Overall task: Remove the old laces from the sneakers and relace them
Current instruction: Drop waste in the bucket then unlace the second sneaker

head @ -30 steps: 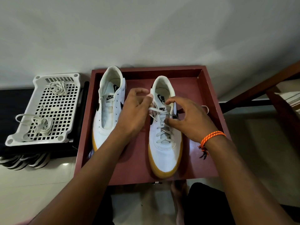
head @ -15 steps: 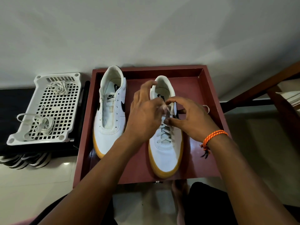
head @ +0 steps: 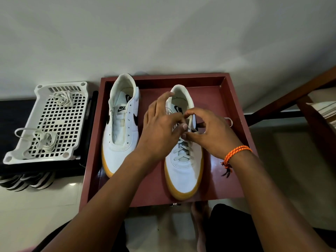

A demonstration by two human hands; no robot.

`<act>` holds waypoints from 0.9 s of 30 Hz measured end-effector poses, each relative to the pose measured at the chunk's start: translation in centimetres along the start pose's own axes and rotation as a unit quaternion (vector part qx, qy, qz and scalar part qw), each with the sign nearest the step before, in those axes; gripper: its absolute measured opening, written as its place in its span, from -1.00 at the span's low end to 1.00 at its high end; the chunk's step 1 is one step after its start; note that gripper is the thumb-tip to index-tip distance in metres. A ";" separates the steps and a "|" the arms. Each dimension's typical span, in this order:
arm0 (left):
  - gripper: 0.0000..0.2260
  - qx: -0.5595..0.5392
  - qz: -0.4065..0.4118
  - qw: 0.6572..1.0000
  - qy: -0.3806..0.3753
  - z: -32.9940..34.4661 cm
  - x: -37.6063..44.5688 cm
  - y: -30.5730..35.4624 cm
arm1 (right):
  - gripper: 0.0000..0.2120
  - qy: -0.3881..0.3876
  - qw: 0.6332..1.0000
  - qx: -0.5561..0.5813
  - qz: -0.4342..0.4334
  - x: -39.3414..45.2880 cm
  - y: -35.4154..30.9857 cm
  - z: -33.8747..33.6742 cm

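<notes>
Hands (head: 183, 131) beside NIKE-tagged sneaker (head: 121, 124)

I take this for a room in a home. A maroon tray (head: 234, 113) sits on pale floor tiles (head: 36, 206) against a plain white wall (head: 163, 33). At 9 o'clock a white plastic basket (head: 45, 122) rests on a dark stand, striped footwear (head: 25, 180) tucked beneath. At 3 o'clock I see wooden furniture legs (head: 291, 99).
</notes>
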State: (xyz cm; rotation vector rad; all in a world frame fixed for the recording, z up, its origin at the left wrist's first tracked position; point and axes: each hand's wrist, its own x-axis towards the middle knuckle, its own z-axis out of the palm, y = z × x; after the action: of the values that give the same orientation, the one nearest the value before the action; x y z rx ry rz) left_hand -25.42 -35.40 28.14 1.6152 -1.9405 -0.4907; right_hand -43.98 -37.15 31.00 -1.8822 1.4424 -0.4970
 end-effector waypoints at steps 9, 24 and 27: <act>-0.84 -0.130 -0.072 0.974 0.173 -2.3 1.7 -1.7 | -0.55 0.004 1.000 0.002 0.013 0.0 0.2 0.1; -0.87 -0.330 -0.096 0.937 0.061 -2.5 1.4 0.5 | -0.55 0.008 1.000 0.005 0.014 0.0 0.0 0.1; -0.82 -0.561 -0.151 0.808 0.097 -4.2 1.2 1.5 | -0.58 0.008 1.000 0.008 0.016 0.0 0.0 0.2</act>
State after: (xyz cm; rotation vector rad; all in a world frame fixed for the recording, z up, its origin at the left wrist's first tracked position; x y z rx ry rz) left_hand -24.06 -35.92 32.50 1.0558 -0.8410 -1.2432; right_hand -43.85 -37.10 30.92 -1.8425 1.4722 -0.5077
